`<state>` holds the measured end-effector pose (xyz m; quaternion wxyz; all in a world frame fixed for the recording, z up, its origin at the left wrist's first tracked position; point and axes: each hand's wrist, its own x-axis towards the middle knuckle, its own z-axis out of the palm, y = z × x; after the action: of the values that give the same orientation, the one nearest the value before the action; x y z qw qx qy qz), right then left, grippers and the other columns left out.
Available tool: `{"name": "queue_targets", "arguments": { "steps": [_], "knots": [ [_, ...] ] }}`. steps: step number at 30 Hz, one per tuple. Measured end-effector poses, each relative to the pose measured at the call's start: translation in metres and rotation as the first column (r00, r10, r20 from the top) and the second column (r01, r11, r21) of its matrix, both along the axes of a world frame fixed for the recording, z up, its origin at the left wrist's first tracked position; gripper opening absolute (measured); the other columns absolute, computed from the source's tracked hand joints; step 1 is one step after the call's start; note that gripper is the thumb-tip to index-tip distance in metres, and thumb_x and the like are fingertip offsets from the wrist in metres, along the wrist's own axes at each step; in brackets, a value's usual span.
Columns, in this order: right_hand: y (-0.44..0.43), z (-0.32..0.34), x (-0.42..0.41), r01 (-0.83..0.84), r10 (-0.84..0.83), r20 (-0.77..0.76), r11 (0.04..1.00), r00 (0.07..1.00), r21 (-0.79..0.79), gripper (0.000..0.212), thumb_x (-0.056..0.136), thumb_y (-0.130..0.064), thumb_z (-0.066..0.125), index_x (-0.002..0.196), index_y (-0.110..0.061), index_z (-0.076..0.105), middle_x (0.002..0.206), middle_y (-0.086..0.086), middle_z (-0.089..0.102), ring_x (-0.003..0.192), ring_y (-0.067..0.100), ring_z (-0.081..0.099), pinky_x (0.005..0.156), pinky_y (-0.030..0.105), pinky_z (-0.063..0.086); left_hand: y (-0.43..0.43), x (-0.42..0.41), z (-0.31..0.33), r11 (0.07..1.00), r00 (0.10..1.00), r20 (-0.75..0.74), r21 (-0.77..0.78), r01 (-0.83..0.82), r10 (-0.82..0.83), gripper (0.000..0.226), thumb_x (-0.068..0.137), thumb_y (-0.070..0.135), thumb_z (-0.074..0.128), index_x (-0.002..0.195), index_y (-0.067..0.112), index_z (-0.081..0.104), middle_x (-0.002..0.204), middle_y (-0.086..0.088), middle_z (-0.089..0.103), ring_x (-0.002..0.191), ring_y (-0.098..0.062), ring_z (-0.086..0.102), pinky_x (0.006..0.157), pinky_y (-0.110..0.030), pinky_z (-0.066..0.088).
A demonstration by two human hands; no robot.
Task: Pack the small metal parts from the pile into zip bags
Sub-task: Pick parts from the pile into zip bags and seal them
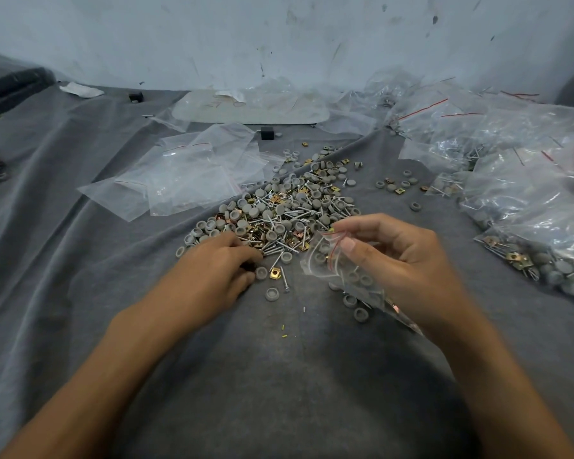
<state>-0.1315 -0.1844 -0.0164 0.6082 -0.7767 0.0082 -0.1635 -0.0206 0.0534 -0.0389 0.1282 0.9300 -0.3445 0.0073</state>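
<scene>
**Grey cloth, grey caps, one floppy bag: keeping the mouth open**

Grey cloth (279, 376) covers the whole table, and it's wrinkled, so I'd expect loose bits to roll into the folds. A heap of filled bags (527, 180) lies off to the right. The pile (279, 213) sits mid-table just beyond both hands, and flat empty bags (186, 173) lie at its left.

The right hand (408, 260) pinches the zip bag (345, 279) by its red-striped mouth, thumb against fingers. The bag sags onto the cloth with several caps already inside. The left hand (212, 270) is curled knuckles-up at the pile's near edge, fingertips down among the parts (can't tell if it's actually got anything pinched).

My take: keep the mouth gaping and tilted toward the pile, close to the picking hand, and drop parts in point-down.

The bag film is thin, clear and crinkly. The screws (284, 279) are thin, shiny and pointed, so they could poke the film. The grey caps (261, 272) are round, matte and cupped on one side. The brass clip (275, 272) is squarish with a hole and probably snags.
</scene>
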Motion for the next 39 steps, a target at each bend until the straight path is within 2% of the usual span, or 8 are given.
{"name": "queue_targets", "arguments": {
  "steps": [6,10,12,17,19,25,32,39],
  "knots": [
    [0.0012,0.001,-0.0005,0.003,-0.003,-0.003,1.0,1.0,0.001,0.018,0.092,-0.01,0.071,0.103,-0.024,0.077,0.098,-0.003,0.078,0.095,0.026,0.073,0.091,0.058,0.056,0.0038,0.0042,0.0025,0.996,0.996,-0.06,0.062,-0.061,0.065,0.047,0.098,0.036,0.059,0.144,0.036,0.049,0.124,0.005,0.05,0.122,-0.017,0.049,0.1,-0.032,0.042],
    [0.0017,0.0019,-0.0005,-0.008,0.008,-0.008,1.0,1.0,-0.004,0.018,0.092,-0.011,0.071,0.103,-0.024,0.077,0.098,-0.004,0.078,0.094,0.023,0.074,0.09,0.052,0.058,0.0062,0.0036,0.0067,0.999,0.987,-0.15,0.009,-0.053,0.054,0.023,0.093,0.037,0.066,0.113,0.04,0.056,0.108,0.013,0.05,0.103,-0.01,0.05,0.083,-0.028,0.04],
    [0.0014,0.0018,-0.0004,-0.009,0.009,-0.007,1.0,1.0,-0.005,0.018,0.092,-0.011,0.071,0.103,-0.024,0.077,0.098,-0.004,0.078,0.093,0.023,0.074,0.088,0.05,0.059,0.0082,0.0038,0.0081,0.997,0.982,-0.176,-0.027,-0.072,0.066,0.021,0.092,0.036,0.068,0.108,0.039,0.055,0.107,0.012,0.053,0.095,-0.007,0.051,0.08,-0.029,0.043],
    [0.0008,0.0003,-0.0006,-0.018,0.018,-0.006,0.999,1.0,-0.027,0.019,0.093,-0.013,0.071,0.103,-0.028,0.077,0.099,-0.006,0.078,0.093,0.021,0.074,0.089,0.048,0.06,0.0082,0.0057,0.0083,0.995,0.985,-0.145,0.035,-0.089,0.093,0.042,0.096,0.04,0.062,0.137,0.037,0.052,0.114,0.012,0.052,0.101,-0.007,0.049,0.084,-0.026,0.039],
    [0.0004,-0.0003,-0.0003,-0.02,0.02,0.0,0.999,1.0,-0.035,0.019,0.093,-0.013,0.071,0.104,-0.028,0.077,0.099,-0.006,0.078,0.092,0.019,0.074,0.088,0.045,0.061,0.0076,0.0056,0.0083,0.995,0.987,-0.139,0.059,-0.08,0.087,0.043,0.097,0.04,0.059,0.14,0.039,0.05,0.115,0.01,0.052,0.105,-0.009,0.048,0.085,-0.026,0.038],
    [-0.0003,-0.0013,0.0011,-0.028,0.028,-0.001,0.999,1.0,-0.042,0.019,0.093,-0.014,0.071,0.105,-0.029,0.077,0.1,-0.006,0.078,0.093,0.017,0.074,0.087,0.044,0.061,0.0038,0.0031,0.0069,0.997,0.991,-0.114,0.055,-0.06,0.066,0.025,0.097,0.039,0.058,0.121,0.044,0.056,0.106,0.012,0.046,0.097,-0.008,0.045,0.081,-0.028,0.037],
    [0.0006,-0.0011,0.0008,-0.028,0.028,-0.013,0.999,1.0,-0.035,0.02,0.093,-0.014,0.071,0.105,-0.029,0.077,0.1,-0.006,0.078,0.094,0.018,0.074,0.088,0.048,0.061,0.0052,0.0018,0.0101,1.0,0.999,-0.044,-0.007,-0.026,0.026,0.014,0.091,0.037,0.068,0.097,0.035,0.056,0.096,0.013,0.052,0.092,-0.011,0.053,0.074,-0.031,0.041],
    [0.0017,-0.0001,0.0006,-0.014,0.014,-0.014,0.999,1.0,-0.036,0.019,0.092,-0.013,0.071,0.105,-0.027,0.077,0.099,-0.006,0.078,0.094,0.017,0.073,0.091,0.054,0.058,0.0098,0.006,0.0074,0.992,0.998,-0.059,-0.123,-0.038,0.031,0.013,0.092,0.029,0.067,0.092,0.033,0.055,0.086,0.013,0.058,0.082,-0.005,0.055,0.068,-0.031,0.043]
  ]
}}
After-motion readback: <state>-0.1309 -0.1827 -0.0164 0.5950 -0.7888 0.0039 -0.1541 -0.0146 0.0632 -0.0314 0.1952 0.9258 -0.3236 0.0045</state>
